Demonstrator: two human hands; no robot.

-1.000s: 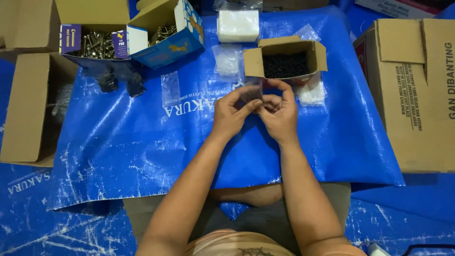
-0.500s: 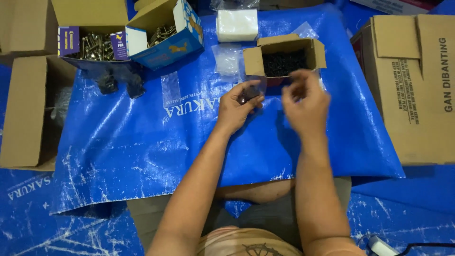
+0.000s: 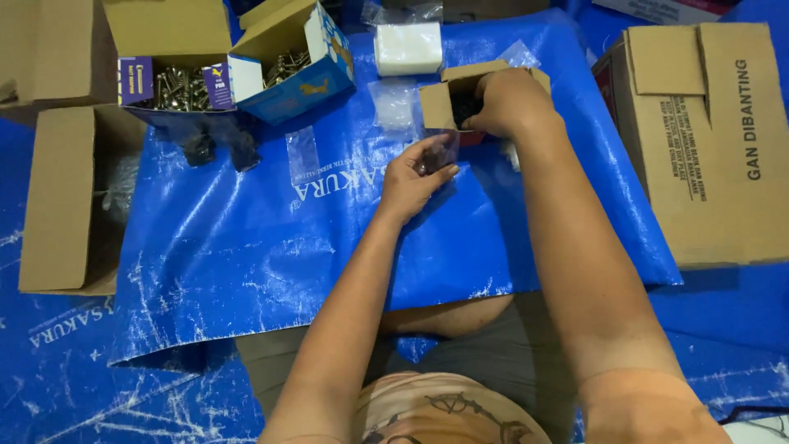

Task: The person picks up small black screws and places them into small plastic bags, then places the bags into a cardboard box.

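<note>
Right hand (image 3: 509, 103) has reached into small cardboard box (image 3: 448, 94) of dark screws; its grip cannot be told. Left hand (image 3: 415, 177) pinches clear plastic bag (image 3: 436, 152), just below that box. White packet (image 3: 408, 48) beyond.

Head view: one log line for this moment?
left hand: holds small clear bag | right hand: in small carton of dark screws | surface: blue tarp

tarp (image 3: 246, 238): glossy woven plastic | small box (image 3: 436, 103): matt cardboard | bag (image 3: 436, 152): clear plastic

The small box (image 3: 450, 97) sits on the mat (image 3: 246, 238), and the right hand (image 3: 509, 103) is inside it. The left hand (image 3: 415, 177) is just in front. Two open boxes (image 3: 238, 74) sit far left, and a big carton (image 3: 707, 140) sits right.
</note>
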